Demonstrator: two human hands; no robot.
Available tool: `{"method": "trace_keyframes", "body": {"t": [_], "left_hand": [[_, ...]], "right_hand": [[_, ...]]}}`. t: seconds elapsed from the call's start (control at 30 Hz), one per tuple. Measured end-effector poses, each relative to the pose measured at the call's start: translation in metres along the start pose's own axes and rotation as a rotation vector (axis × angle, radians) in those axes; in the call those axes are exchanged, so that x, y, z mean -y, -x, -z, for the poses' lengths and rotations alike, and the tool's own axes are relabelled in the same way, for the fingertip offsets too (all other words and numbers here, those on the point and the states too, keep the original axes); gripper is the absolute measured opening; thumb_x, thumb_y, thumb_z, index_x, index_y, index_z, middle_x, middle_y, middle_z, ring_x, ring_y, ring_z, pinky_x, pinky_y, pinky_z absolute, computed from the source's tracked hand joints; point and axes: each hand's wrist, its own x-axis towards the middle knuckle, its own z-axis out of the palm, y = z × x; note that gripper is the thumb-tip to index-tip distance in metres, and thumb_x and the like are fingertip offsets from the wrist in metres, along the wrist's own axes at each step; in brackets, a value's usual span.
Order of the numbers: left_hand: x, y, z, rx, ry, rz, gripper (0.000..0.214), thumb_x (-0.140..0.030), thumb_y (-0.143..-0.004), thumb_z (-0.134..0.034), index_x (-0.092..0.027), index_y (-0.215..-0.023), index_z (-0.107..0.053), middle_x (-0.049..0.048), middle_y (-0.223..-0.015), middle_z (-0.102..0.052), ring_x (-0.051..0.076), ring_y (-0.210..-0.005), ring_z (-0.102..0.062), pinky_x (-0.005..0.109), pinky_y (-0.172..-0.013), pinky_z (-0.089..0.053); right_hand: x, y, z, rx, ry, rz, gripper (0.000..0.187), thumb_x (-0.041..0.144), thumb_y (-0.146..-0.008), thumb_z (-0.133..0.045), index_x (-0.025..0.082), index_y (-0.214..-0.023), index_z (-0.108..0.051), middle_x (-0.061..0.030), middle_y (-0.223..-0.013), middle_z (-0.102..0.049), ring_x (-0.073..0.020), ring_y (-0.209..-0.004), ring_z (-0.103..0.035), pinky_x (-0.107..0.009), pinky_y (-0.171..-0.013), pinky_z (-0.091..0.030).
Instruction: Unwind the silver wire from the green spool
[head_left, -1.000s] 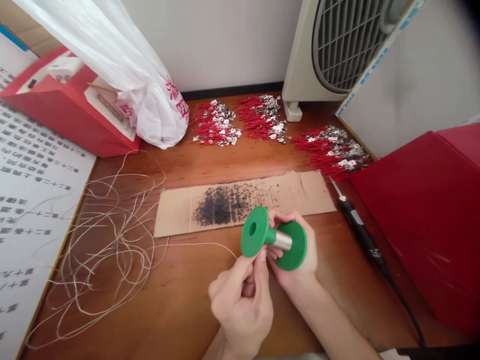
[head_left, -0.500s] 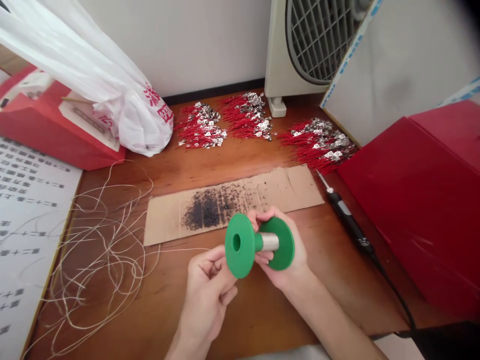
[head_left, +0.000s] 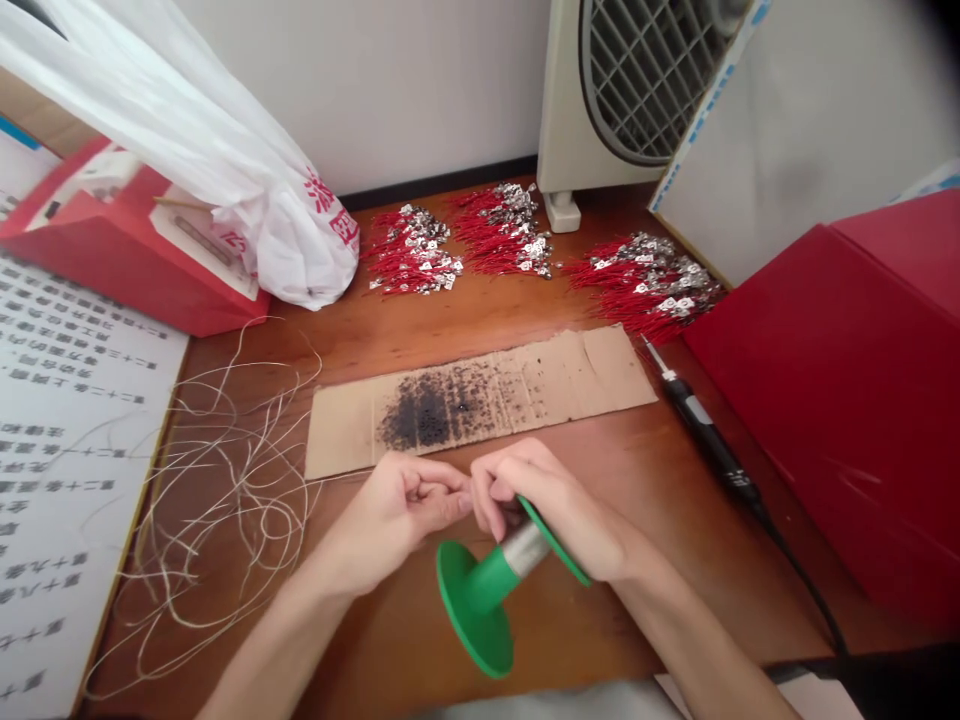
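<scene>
The right hand [head_left: 559, 510] grips the green spool [head_left: 472, 610], tilted, at 6 o'clock low over the table [head_left: 660, 470]. The left hand [head_left: 401, 510] pinches its fingers tight just beside it, at 9 o'clock.

Home craft bench — red tasselled charms [head_left: 495, 232], scorched cardboard [head_left: 480, 400], soldering iron [head_left: 705, 440].

The bare left hand [head_left: 397, 515] and bare right hand [head_left: 559, 510] run into bare forearms [head_left: 285, 630], with a strip of pale grey cloth [head_left: 540, 702] below them.
</scene>
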Motion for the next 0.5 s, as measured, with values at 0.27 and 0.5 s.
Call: {"method": "trace_keyframes", "body": {"t": [0.27, 0.5], "left_hand": [[-0.036, 0.013, 0.015, 0.008, -0.225, 0.024, 0.033, -0.045, -0.085, -0.073, -0.013, -0.075, -0.073, -0.0027, -0.054, -0.029, 0.006, -0.051, -0.018, 0.019, -0.046, -0.011], [-0.045, 0.037, 0.005, -0.164, -0.284, -0.154, 0.032, -0.047, -0.088, -0.070, -0.018, -0.078, -0.077, 0.0082, -0.071, -0.068, 0.012, -0.058, -0.058, 0.017, -0.051, -0.044]], "right_hand": [[0.001, 0.009, -0.016, -0.326, 0.486, -0.051, 0.037, 0.037, -0.096, -0.039, 0.016, -0.067, -0.046, -0.0011, -0.066, -0.051, -0.0119, -0.062, -0.046, -0.028, -0.056, -0.027], [-0.006, 0.001, -0.014, -0.492, 0.317, 0.233, 0.033, 0.026, -0.094, -0.039, 0.015, -0.065, -0.049, 0.0009, -0.062, -0.046, -0.0090, -0.061, -0.043, -0.027, -0.059, -0.030]]}}
